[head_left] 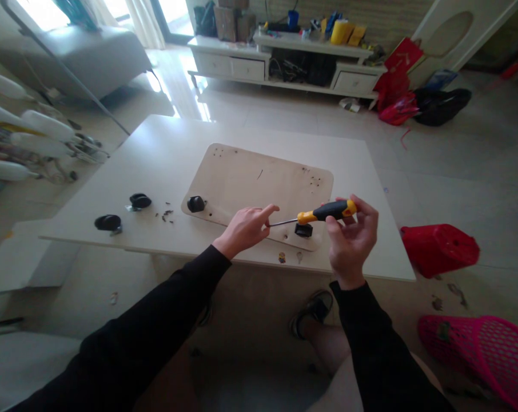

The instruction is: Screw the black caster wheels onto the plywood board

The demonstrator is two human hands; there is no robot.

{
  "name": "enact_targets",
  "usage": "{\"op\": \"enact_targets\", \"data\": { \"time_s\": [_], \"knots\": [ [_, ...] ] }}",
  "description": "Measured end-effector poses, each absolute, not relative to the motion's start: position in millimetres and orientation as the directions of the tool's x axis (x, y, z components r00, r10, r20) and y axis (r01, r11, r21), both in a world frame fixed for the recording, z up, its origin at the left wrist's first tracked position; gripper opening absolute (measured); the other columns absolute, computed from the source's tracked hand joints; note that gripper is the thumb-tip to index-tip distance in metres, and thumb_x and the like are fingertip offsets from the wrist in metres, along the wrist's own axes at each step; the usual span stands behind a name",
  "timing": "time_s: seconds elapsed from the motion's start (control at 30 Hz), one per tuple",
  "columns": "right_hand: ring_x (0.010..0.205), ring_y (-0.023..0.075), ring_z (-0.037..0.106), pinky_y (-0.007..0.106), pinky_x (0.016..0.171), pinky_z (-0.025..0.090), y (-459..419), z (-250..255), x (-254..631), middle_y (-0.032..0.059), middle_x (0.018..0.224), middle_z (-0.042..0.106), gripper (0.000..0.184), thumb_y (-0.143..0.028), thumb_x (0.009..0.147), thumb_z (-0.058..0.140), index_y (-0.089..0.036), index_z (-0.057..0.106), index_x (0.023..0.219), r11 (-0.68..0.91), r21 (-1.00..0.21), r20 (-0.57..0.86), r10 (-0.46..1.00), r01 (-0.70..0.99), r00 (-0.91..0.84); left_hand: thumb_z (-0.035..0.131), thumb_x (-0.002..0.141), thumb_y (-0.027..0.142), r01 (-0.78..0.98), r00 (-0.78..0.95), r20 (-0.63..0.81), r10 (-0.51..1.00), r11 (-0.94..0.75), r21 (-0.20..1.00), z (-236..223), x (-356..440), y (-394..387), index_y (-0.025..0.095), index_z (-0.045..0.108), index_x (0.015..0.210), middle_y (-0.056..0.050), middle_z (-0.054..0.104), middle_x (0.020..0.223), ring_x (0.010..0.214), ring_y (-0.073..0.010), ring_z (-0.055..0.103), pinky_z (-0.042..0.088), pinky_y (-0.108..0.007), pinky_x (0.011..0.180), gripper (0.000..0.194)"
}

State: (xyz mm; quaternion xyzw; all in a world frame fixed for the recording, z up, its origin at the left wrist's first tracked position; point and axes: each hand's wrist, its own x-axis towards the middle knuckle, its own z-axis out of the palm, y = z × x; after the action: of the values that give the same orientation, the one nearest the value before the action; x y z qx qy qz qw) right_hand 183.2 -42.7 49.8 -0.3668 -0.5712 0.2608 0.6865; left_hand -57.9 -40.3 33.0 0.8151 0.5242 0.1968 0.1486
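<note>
My right hand [351, 237] grips a screwdriver [325, 212] by its yellow and black handle, with the metal shaft pointing left. My left hand [246, 228] is curled, and its fingertips pinch at the shaft's tip. Whether a screw sits there is too small to tell. Both hands hover over the near edge of a pale wooden board [259, 186] lying on the white table [164, 154]. One black caster wheel [303, 230] sits on the board just under the screwdriver. Another caster [195, 203] sits at the board's left corner.
Two loose black casters [139, 201] [108, 223] and a scatter of small screws [167, 214] lie on the table's left part. A red plastic stool [439, 247] lies on the floor at right, with a pink basket [486, 352] nearer. A white TV cabinet [285, 60] stands behind.
</note>
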Motion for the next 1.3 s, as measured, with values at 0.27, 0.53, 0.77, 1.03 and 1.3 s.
{"op": "enact_targets", "data": {
  "time_s": [0.27,0.53,0.77,1.03,1.3],
  "knots": [
    [0.098,0.0168,0.072,0.039,0.09,0.068,-44,58,187,0.0019,0.109,0.068,0.056,-0.036,0.074,0.094,-0.025,0.066,0.12,0.555,-0.814,0.573,0.721,0.169,0.391,0.071,0.087,0.013,0.762,0.353,0.139,0.925,-0.371,0.531,33,-48,-41,0.026,0.058,0.141,0.001,0.082,0.103,0.086,-0.0198,0.075,0.052,-0.032,0.08,0.057],
    [0.096,0.0175,0.068,0.034,0.079,0.067,-38,71,220,0.0039,0.109,0.068,0.053,-0.035,0.072,0.092,-0.022,0.071,0.119,0.622,-0.733,0.665,0.569,0.275,0.484,0.079,0.084,0.022,0.734,0.339,0.107,0.935,-0.335,0.591,30,-36,-35,0.025,0.065,0.126,-0.003,0.076,0.119,0.089,-0.0183,0.071,0.051,-0.032,0.079,0.044],
    [0.096,0.0179,0.068,0.027,0.065,0.065,-42,72,240,0.005,0.114,0.066,0.05,-0.03,0.076,0.088,-0.026,0.073,0.124,0.64,-0.68,0.729,0.538,0.359,0.423,0.08,0.091,0.027,0.703,0.398,0.104,0.911,-0.376,0.603,19,-12,-31,0.024,0.067,0.123,-0.004,0.074,0.12,0.091,-0.0189,0.071,0.052,-0.032,0.08,0.035],
    [0.091,0.0174,0.072,0.028,0.062,0.066,-52,59,249,0.0045,0.115,0.066,0.052,-0.029,0.081,0.084,-0.027,0.066,0.13,0.589,-0.656,0.734,0.645,0.472,0.216,0.083,0.09,0.025,0.695,0.405,0.108,0.908,-0.383,0.609,14,7,-26,0.023,0.066,0.129,-0.007,0.071,0.127,0.096,-0.0201,0.073,0.056,-0.033,0.087,0.042],
    [0.096,0.0189,0.074,0.032,0.069,0.07,-56,47,254,0.003,0.113,0.064,0.056,-0.026,0.083,0.085,-0.031,0.065,0.135,0.637,-0.638,0.742,0.659,0.433,0.125,0.078,0.092,0.019,0.685,0.399,0.104,0.911,-0.372,0.627,12,5,-20,0.02,0.067,0.126,-0.007,0.073,0.12,0.092,-0.019,0.072,0.055,-0.033,0.084,0.035]
  ]
}}
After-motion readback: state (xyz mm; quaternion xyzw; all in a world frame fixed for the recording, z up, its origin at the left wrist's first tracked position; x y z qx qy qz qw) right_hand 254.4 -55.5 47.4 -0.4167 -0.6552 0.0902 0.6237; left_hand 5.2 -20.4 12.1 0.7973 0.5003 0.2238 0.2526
